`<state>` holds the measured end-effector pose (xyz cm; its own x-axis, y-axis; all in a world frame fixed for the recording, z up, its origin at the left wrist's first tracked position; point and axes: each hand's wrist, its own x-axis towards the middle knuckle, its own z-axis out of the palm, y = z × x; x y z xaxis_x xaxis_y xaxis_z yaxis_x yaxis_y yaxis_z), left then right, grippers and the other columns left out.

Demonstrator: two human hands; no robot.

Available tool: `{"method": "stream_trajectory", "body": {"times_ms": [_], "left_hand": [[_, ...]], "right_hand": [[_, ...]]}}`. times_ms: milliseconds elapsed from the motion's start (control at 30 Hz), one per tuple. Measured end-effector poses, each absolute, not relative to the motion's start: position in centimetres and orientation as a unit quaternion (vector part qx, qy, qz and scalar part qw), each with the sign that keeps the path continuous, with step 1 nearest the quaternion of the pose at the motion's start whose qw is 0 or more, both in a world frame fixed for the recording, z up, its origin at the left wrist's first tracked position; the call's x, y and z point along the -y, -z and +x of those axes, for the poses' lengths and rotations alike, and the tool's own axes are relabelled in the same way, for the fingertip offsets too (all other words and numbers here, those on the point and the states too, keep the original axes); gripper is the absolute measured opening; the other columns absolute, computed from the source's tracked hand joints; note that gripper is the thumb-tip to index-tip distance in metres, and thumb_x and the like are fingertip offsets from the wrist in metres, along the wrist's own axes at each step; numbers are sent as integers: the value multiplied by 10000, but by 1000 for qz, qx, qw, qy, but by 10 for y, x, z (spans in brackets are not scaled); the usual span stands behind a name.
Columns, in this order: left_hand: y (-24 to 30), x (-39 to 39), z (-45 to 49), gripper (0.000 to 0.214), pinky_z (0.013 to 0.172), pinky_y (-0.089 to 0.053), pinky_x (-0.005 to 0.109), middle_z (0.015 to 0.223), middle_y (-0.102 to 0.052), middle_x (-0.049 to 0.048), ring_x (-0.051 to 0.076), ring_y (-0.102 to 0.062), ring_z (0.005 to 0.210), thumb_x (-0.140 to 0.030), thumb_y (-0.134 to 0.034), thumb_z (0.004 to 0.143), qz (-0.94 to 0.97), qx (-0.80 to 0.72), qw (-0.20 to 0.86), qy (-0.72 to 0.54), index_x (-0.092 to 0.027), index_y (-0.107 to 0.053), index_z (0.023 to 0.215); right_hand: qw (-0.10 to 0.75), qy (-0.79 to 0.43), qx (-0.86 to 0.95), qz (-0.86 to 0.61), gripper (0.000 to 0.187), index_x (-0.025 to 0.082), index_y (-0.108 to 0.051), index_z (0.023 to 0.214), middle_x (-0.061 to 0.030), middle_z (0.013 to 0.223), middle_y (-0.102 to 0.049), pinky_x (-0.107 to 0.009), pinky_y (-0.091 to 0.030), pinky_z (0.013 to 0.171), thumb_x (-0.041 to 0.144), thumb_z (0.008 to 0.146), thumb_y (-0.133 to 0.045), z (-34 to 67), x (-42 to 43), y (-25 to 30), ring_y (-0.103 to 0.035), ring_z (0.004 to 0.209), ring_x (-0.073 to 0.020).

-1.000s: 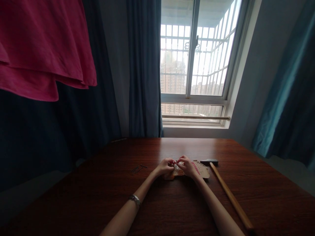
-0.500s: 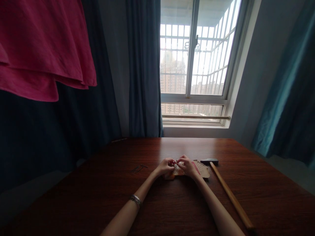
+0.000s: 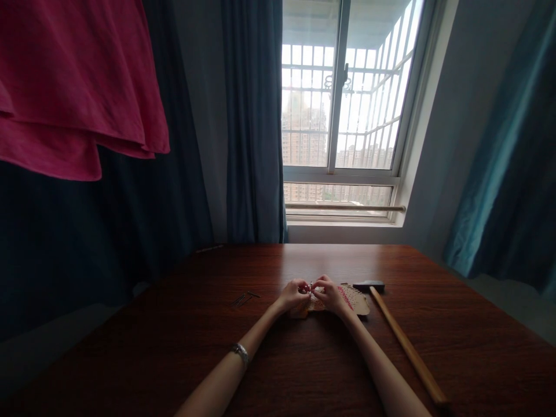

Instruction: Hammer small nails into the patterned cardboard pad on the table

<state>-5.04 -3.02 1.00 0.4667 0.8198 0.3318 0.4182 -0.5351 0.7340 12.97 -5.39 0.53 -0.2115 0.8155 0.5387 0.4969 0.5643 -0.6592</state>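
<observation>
My left hand and my right hand meet over a beige, patterned flat piece with red marks and rows of small dark dots. The fingertips of both hands are pinched close together around a thin, upright, metallic-looking sliver, too small to name surely. What each hand grips is partly hidden by the fingers. Under my left hand, an orange-brown edge shows beside the flat piece. To the right lies a hammer, its dark head near the flat piece and its wooden handle angled towards me.
Several thin dark nail-like pieces lie on the brown wooden table, left of my hands. A window with bars outside stands beyond the table. Blue curtains hang around it, and a pink cloth hangs at upper left.
Both hands stay over the flat piece, pinched together; only slight finger movement shows. The view has shifted very slightly.
</observation>
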Motion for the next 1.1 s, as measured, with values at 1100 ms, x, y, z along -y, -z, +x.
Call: {"method": "stream_trajectory", "body": {"times_ms": [1100], "left_hand": [[-2,29,-49,231,655,-398,225,765,-686,28,164,-581,734,-336,-614,668,795,-448,245,-327,-152,-717,762]], "right_hand": [[470,-168,664,-557,306,180,-674,995,-85,1002,-610,-315,-491,748,322,785,-503,172,80,-45,-608,837,-198]]}}
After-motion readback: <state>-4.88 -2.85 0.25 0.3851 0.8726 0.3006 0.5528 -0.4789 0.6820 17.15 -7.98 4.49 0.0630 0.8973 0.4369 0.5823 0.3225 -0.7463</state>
